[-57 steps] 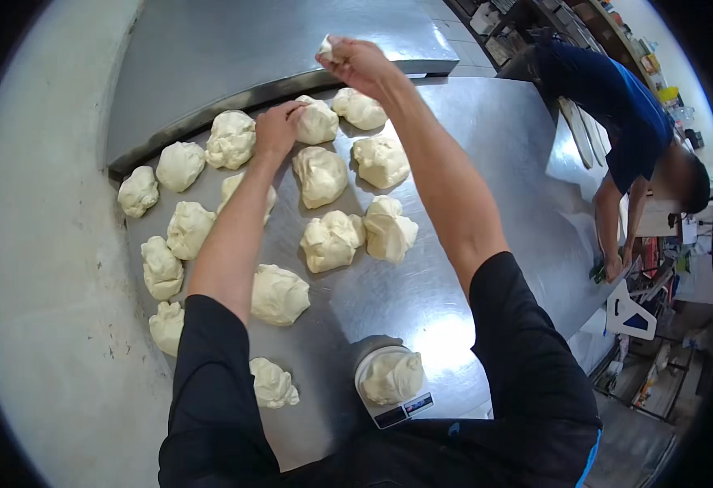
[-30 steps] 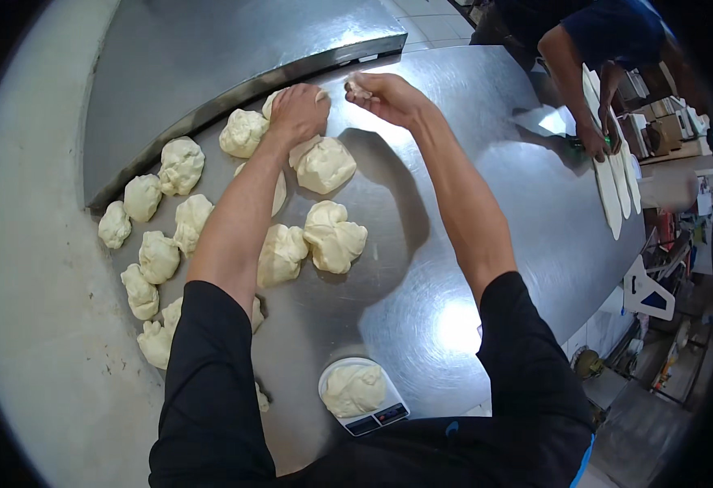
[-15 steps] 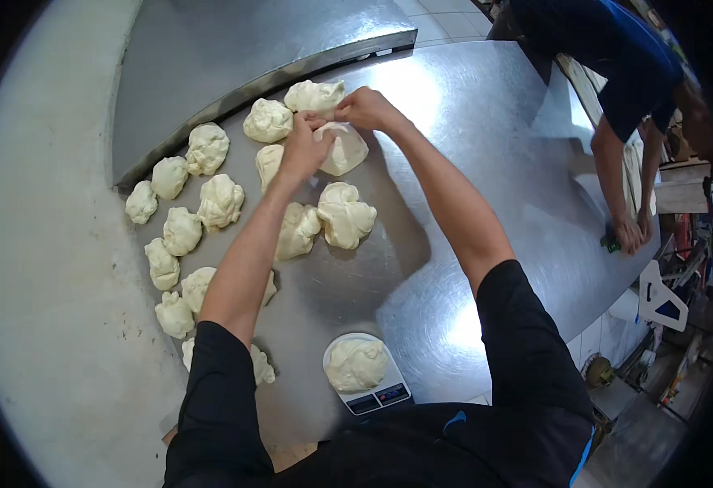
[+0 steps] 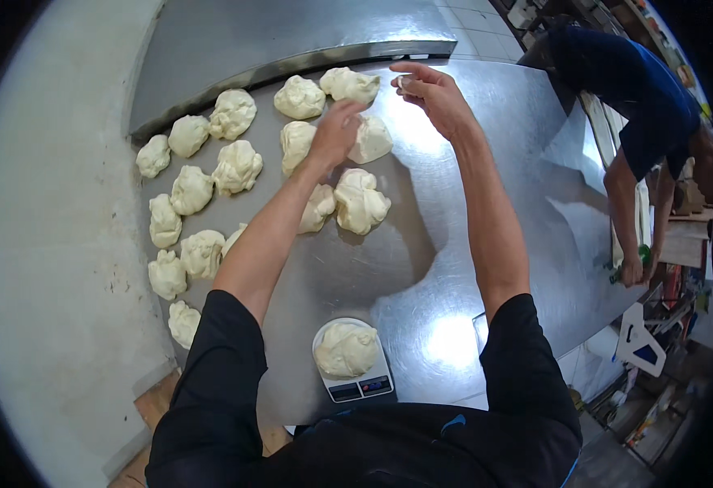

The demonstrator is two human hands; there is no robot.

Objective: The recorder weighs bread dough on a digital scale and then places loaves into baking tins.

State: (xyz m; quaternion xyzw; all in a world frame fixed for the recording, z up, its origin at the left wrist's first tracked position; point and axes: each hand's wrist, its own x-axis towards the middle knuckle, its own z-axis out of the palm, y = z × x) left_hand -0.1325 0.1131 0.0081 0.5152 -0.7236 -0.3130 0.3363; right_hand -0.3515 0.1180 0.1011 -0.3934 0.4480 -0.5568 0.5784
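My right hand [image 4: 438, 99] is raised over the steel table, right of the far dough lumps. Its thumb and fingers pinch a small whitish bit of dough [image 4: 404, 83]. My left hand [image 4: 336, 138], slightly blurred, hovers among the lumps with its fingers loosely apart and nothing seen in them. Beside its fingers lies a smooth dough lump [image 4: 373, 141]; beyond it is another far dough lump [image 4: 352, 84]. A folded-looking dough lump [image 4: 361, 202] lies nearer me. Close to my body, a white kitchen scale [image 4: 348, 393] carries a lump of dough [image 4: 347, 350].
Several more dough lumps [image 4: 237, 167] spread over the left of the steel table [image 4: 308, 285], partly hidden by my left arm. A raised metal surface [image 4: 291, 32] borders the far side. At right, a co-worker [image 4: 625, 73] bends over the table, hands on something green.
My hands have moved apart: the right has lifted away to the right with the bit of dough, the left has come off the far lump. The co-worker's hands have shifted nearer me.
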